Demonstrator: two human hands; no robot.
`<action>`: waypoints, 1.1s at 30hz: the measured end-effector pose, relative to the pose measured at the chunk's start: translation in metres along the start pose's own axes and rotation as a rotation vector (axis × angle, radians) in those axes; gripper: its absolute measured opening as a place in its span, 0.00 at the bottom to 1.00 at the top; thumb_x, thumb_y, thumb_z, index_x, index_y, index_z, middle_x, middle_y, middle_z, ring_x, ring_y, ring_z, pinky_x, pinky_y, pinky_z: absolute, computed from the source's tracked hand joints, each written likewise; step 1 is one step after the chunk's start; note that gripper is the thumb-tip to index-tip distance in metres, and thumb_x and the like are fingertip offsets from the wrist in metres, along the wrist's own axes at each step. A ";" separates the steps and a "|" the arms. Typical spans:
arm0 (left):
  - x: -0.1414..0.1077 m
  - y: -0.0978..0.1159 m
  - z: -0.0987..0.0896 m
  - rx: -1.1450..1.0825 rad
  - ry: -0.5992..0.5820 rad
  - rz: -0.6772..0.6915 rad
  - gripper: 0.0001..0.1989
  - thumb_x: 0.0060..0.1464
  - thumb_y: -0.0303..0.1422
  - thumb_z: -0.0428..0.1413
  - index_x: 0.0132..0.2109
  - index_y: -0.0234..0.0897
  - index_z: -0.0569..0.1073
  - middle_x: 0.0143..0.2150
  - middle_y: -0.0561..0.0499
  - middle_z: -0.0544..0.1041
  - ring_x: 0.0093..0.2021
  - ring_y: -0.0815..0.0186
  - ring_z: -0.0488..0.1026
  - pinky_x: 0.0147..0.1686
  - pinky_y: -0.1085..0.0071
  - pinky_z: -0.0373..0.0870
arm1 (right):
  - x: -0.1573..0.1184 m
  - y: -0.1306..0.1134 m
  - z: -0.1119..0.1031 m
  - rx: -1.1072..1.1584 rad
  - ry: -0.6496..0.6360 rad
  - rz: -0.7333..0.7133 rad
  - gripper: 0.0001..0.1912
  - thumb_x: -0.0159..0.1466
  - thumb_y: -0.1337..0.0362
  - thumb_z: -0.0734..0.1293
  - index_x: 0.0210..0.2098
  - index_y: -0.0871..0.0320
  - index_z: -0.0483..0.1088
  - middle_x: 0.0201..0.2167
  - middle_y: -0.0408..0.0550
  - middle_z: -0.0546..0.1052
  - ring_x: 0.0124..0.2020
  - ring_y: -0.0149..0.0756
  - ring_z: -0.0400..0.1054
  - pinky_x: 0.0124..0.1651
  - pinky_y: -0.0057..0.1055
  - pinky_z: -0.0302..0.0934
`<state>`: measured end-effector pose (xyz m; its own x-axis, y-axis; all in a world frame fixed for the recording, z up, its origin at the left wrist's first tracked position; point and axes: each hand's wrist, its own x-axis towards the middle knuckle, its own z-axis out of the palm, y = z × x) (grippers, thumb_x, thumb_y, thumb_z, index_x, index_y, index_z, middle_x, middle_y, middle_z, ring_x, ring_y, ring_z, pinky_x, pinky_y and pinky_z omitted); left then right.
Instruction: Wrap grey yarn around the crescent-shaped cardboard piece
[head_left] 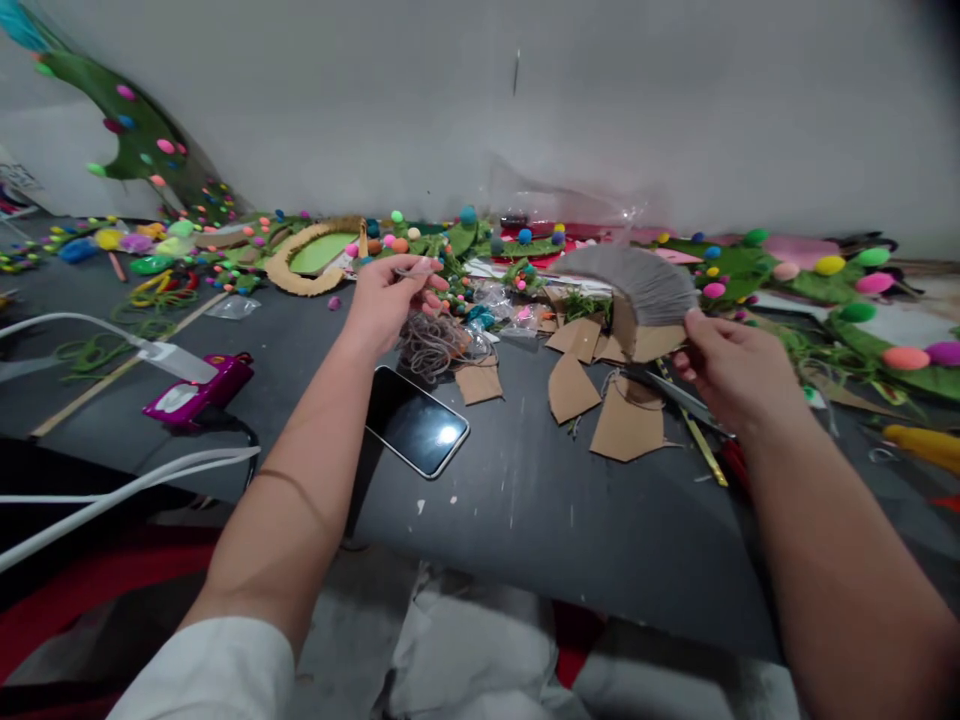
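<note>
My right hand [739,375] grips the edge of a curved cardboard piece [630,285], holding it above the table. Grey yarn is wrapped closely round most of its arc, and bare brown cardboard shows at the end by my fingers. Over the table's middle, my left hand [390,300] is closed in a pinch on a strand of grey yarn [411,272]. Just below that hand lies a loose tangle of grey yarn [433,345]. A phone [420,422] with a dark screen rests on the table in front of it.
Cut cardboard pieces [628,420], scissors [686,395] and a yellow pencil [703,445] lie under my right hand. Green shapes with coloured pompoms [750,270] line the wall. To the left are a cardboard ring [300,283], a purple device [199,390] and white cables [127,500].
</note>
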<state>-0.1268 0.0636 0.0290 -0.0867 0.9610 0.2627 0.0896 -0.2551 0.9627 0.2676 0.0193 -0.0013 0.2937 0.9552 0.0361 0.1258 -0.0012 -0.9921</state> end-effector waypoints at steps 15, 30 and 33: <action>-0.015 0.018 0.008 -0.172 -0.204 0.108 0.12 0.60 0.42 0.63 0.42 0.36 0.79 0.35 0.49 0.81 0.28 0.70 0.77 0.32 0.73 0.76 | -0.020 -0.056 0.188 -0.284 -0.770 -0.636 0.11 0.65 0.67 0.67 0.46 0.58 0.78 0.47 0.50 0.81 0.47 0.40 0.74 0.51 0.36 0.66; -0.019 0.000 0.013 1.197 -0.419 0.204 0.17 0.52 0.48 0.65 0.43 0.43 0.82 0.43 0.47 0.83 0.47 0.51 0.76 0.52 0.57 0.63 | -0.004 -0.121 0.133 0.485 -0.491 -0.060 0.21 0.73 0.56 0.60 0.28 0.55 0.76 0.53 0.38 0.80 0.55 0.28 0.73 0.51 0.29 0.68; -0.015 -0.004 0.008 1.264 -0.335 0.159 0.12 0.56 0.43 0.62 0.41 0.43 0.82 0.43 0.45 0.83 0.50 0.49 0.74 0.51 0.56 0.62 | 0.011 -0.139 0.093 1.200 -0.463 0.156 0.30 0.72 0.59 0.54 0.21 0.60 0.76 0.49 0.36 0.81 0.49 0.25 0.74 0.45 0.29 0.62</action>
<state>-0.1175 0.0513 0.0209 0.2432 0.9563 0.1626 0.9515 -0.2677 0.1516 0.1650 0.0572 0.1261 -0.1552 0.9823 0.1050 -0.8739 -0.0869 -0.4782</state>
